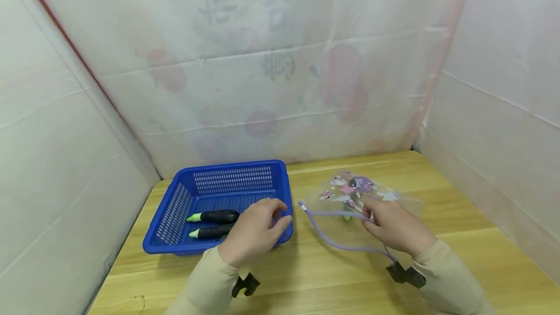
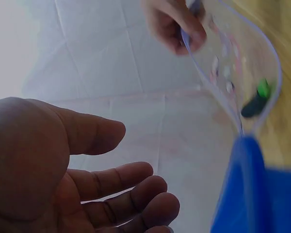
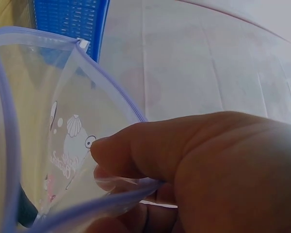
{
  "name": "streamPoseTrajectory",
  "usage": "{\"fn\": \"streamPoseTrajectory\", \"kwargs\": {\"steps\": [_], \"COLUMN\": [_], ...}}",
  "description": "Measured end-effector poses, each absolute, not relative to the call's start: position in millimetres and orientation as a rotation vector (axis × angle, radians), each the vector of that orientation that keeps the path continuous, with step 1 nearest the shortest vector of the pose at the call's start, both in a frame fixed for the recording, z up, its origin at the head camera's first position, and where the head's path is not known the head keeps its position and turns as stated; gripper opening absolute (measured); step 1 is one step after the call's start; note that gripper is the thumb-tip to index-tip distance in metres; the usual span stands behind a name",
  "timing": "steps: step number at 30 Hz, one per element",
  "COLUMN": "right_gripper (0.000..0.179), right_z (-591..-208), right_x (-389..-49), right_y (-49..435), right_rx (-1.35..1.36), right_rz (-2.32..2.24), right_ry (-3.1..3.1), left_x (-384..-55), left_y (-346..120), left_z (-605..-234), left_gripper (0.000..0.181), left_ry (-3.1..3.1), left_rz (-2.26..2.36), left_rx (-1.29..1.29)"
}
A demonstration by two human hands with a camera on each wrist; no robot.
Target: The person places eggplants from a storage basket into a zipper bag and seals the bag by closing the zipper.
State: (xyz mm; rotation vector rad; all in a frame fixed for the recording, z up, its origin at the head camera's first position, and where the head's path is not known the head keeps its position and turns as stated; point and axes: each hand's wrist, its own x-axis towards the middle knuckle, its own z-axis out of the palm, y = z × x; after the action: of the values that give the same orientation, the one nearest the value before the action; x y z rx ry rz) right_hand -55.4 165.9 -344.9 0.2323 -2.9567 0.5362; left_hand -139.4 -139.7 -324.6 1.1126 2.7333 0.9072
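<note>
Fingers of my right hand (image 1: 395,225) pinch the clear bag (image 1: 347,189) by its rim, apparently to hold its mouth open, one dark piece (image 2: 255,105) inside beside them; my left hand (image 1: 257,227), relaxed and empty, hovers at the basket (image 1: 150,235), two green-tipped pieces (image 1: 220,216) near its fingers.

Clear zip pouch (image 1: 358,193) is lying to the right of the slotted blue basket (image 1: 234,179), mouth gaping. Lilac zip edging (image 3: 8,121) is bowing apart; white slider (image 3: 82,44) is sitting at the basket end. Pink, purple and white cartoon prints are showing on the film. Right hand (image 1: 395,225) is pinching the pouch's edge. Dark vegetable-shaped piece (image 2: 256,99) with bright green end is resting inside the pouch. Two blackish pieces (image 1: 220,216), tips pale green, are lying side by side in the basket, tips pointing left. Left hand (image 1: 258,230) is hovering at the basket's right end, fingers loosely curved.
</note>
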Motion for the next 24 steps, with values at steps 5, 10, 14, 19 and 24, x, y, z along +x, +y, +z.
{"fn": "streamPoseTrajectory", "kwargs": {"steps": [5,10,14,19,24], "right_gripper": [0.018,0.018,0.019,0.019,0.019], "right_z": [-344.2,-342.6,-343.6,-343.4,-344.3], "right_x": [-55.2,-54.9,-55.9,-56.9,-56.8], "right_y": [165.8,166.1,167.1,167.3,166.8], "right_rx": [0.227,0.227,0.234,0.227,0.223], "right_rz": [0.539,0.534,0.531,0.532,0.543], "right_ry": [-2.962,-2.959,-2.957,-2.954,-2.955], "left_x": [-152.4,-170.7,-191.6,-218.4,-242.7], "left_y": [-162.5,-184.0,-199.7,-218.9,-237.1], "left_z": [-314.6,-303.9,-302.1,-306.0,-312.0], "left_gripper": [0.026,0.029,0.03,0.03,0.032], "left_ry": [2.804,2.832,2.826,2.807,2.805], "left_rz": [0.789,0.736,0.692,0.619,0.562], "left_rx": [1.074,0.944,0.877,0.866,0.824]}}
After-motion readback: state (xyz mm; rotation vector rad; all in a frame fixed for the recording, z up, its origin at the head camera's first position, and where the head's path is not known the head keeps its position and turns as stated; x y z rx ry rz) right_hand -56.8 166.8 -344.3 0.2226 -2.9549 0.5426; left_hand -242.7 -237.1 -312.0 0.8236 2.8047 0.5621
